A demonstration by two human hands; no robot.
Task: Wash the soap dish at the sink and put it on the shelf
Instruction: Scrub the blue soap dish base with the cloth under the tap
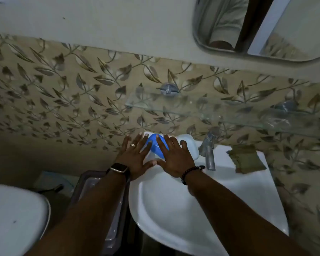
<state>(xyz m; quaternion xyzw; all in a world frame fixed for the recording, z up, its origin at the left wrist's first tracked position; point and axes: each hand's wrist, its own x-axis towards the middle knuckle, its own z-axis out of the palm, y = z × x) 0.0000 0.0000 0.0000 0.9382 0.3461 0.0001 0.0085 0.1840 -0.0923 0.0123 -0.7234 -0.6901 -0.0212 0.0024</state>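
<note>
Both hands, left hand (pixel 135 156) and right hand (pixel 174 157), are held flat with fingers (pixel 160 143) spread apart; a blue soap dish (pixel 154 145) is seen between them on the sink (pixel 229 191) rim.

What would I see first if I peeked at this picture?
The bright blue soap dish at the back of the white sink, with the left hand and right hand spread flat on either side of it. Then the leafy wall tiles behind, and the glass shelf above the tap.
</note>
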